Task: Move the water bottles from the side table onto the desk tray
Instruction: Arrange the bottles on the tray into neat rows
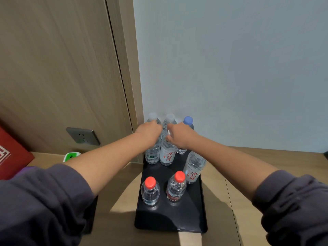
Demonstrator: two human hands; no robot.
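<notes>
Wood-grain panel [53,68] fills left, vertical trim strip along its right edge. Pale blue-grey wall [230,68] fills right, plain. Grey socket plate [83,136] set low in panel, several pin holes. Red box [12,155] with white line pattern at far left edge, partly cut off. Small green-and-white object [71,155] below socket, partly hidden.

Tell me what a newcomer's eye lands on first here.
First, the hands reaching in: the left hand grips the left clear-capped bottle and the right hand grips the middle clear-capped bottle, at the far end of the black tray. Next come the two red-capped bottles nearer on the tray, and the blue cap by the wall.
</notes>
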